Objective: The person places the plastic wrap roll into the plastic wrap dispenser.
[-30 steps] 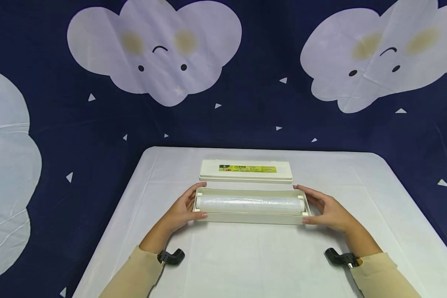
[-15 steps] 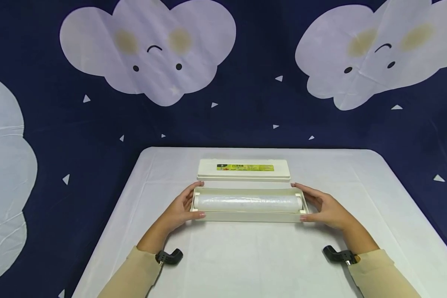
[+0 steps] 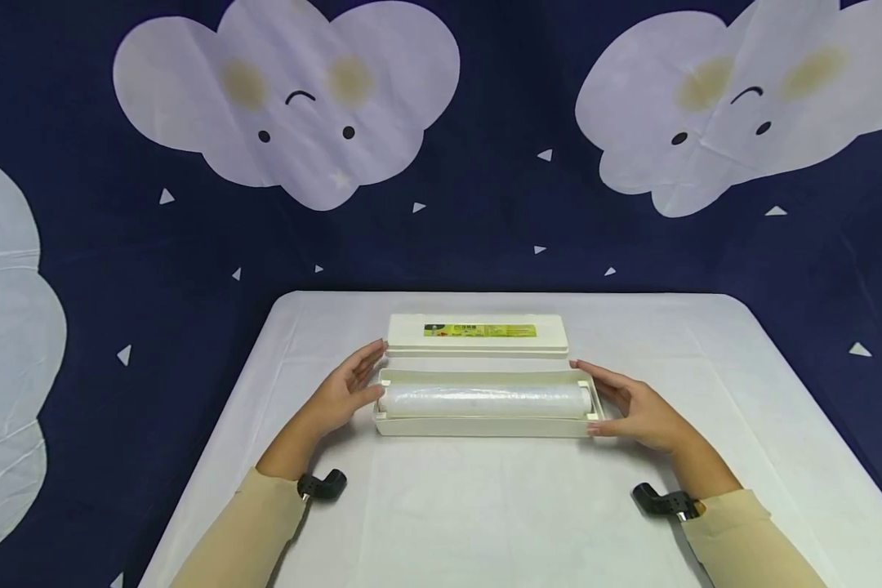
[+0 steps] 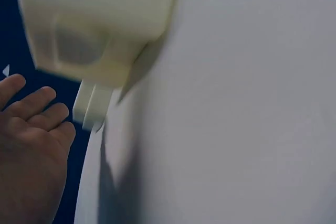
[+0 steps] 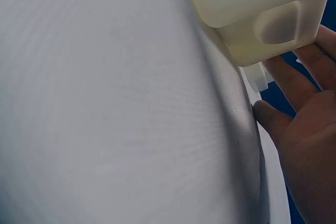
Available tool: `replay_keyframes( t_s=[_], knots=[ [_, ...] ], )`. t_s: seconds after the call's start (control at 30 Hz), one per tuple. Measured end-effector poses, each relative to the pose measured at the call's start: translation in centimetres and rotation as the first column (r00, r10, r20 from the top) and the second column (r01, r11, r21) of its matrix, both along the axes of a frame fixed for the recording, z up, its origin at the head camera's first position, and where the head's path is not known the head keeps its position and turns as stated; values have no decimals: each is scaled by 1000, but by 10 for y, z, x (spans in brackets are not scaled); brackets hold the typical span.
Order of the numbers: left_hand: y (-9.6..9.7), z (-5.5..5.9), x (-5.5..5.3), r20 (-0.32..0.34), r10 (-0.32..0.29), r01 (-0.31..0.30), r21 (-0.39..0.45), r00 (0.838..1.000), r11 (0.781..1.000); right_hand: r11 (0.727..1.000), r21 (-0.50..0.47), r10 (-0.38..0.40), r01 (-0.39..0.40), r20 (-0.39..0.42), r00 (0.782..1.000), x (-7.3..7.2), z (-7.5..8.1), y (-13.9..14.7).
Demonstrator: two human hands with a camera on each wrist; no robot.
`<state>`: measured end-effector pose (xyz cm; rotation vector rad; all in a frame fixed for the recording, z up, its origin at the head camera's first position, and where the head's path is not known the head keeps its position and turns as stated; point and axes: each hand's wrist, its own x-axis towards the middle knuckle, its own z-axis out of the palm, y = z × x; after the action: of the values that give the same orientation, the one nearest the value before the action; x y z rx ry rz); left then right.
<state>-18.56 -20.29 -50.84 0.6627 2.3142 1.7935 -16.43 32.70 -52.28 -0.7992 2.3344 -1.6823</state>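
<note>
A long cream plastic box (image 3: 478, 427) lies open on the table, with a roll of cling film (image 3: 485, 400) inside along its length. Just behind it is the box's lid (image 3: 412, 335), carrying a yellow-green label. My right hand (image 3: 643, 415) grips the box's right end, thumb on the front wall and fingers toward the back. At the left end, my left hand (image 3: 338, 398) has its fingers extended beside the lid's left corner and its thumb near the box's rim. In the left wrist view, a gap shows between the left fingers and the box (image 4: 94, 3).
A white cloth covers the table (image 3: 514, 514). Past its far edge hangs a dark blue fabric (image 3: 485, 204) printed with clouds and triangles. Black cameras (image 3: 323, 485) are strapped at both wrists, by the beige sleeves (image 3: 242, 523).
My left hand has let go of the box's left end and moved up and slightly left, toward the lid. The right hand keeps its hold. The head view has shifted slightly.
</note>
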Motion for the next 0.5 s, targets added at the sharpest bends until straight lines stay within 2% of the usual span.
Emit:
replay_keyframes(
  t_s=[0.17,0.3,0.4,0.5],
  knots=[
    [-8,13,-28,-11,91,-92,-42,996,995,1000,4,0,0,-1,1000,-1,0,-1],
    [-9,20,-53,3,151,-149,-131,989,980,1000,0,1,-1,3,1000,-1,0,-1],
    [-5,22,-70,-10,145,-143,-230,989,963,1000,-5,-1,1,4,1000,0,0,0],
    [2,22,-82,-19,98,-99,-333,995,938,1000,-8,-4,4,12,1000,2,-1,0]
  ],
)
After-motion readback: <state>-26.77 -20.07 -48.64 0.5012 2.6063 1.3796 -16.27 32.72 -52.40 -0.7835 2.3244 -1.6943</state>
